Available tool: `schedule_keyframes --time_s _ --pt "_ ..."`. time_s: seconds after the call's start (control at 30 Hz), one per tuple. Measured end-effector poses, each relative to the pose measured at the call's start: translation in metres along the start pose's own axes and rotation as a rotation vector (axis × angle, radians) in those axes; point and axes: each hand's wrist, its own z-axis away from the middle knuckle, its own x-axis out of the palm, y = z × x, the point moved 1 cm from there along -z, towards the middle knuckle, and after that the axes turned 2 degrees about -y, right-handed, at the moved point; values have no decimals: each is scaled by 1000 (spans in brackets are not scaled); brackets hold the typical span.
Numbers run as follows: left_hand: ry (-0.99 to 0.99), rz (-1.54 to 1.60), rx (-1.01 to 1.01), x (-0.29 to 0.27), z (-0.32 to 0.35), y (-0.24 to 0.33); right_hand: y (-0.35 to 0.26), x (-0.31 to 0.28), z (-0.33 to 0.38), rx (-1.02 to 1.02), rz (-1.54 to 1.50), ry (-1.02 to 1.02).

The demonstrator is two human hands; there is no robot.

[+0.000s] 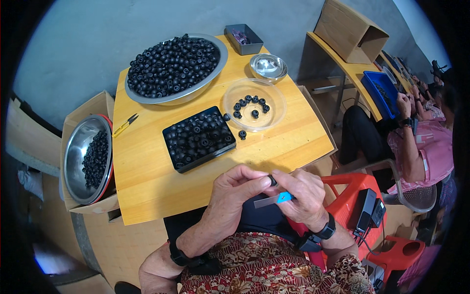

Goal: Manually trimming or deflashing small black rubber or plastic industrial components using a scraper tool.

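Over my lap, just off the table's near edge, my left hand [235, 188] pinches a small round black part [272, 181] between thumb and fingers. My right hand [304, 196] meets it at the same part. Held in the right hand is a small blue-handled blade [267, 201], its flat metal end pointing left below the part. Fingers hide most of the part. A black tray [179, 166] of similar black parts lies beyond my hands. To its right, a clear plastic bowl [275, 117] holds several more, and a single part [242, 134] sits on the wood beside it.
On the wooden table [147, 191] stand a large metal basin [220, 61] heaped with black parts, yellow snips [125, 125], a shiny bowl [268, 67] and a grey bin [252, 48]. Another basin [73, 166] rests in a box at left. At right are a red stool [350, 188] and a seated person [421, 142].
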Motion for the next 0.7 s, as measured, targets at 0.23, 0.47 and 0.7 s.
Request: schedule_keyframes --time_s 0.23,0.47,0.7 --pt "-16 -82 12 2 -6 5 1 -6 -8 14 24 -43" --pt "-33 -29 -4 2 -9 4 5 -5 -4 -44 39 -14" --pt "-53 -61 -35 -5 -8 4 5 -8 -12 -20 -2 -108"
